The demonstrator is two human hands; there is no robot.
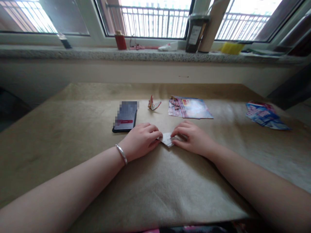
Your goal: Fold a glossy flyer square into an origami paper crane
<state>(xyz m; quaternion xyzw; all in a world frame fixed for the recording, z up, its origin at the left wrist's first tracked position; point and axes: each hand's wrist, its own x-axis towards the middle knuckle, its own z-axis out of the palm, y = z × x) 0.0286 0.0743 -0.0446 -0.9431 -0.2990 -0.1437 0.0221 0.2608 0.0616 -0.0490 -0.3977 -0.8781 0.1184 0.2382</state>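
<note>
A small folded piece of white paper (167,139) lies on the table between my two hands, one point of it facing me. My left hand (143,139) closes its thumb and fingers on the paper's left corner; a silver bangle sits on that wrist. On the right side, my right hand (189,137) pinches the paper's other corner with curled fingers. Both covered corners are hidden by the fingers. Just beyond my left hand lies a phone (127,116), its screen partly blurred out. Past the paper stands a small folded paper figure (153,103) with red edges.
Printed leaflets (194,108) lie beyond my right hand, and blue-red printed papers (266,116) sit at the table's far right. The brown table (60,136) reaches a wall under a stone windowsill (92,55), which holds a red container (120,41) and a dark box (195,34).
</note>
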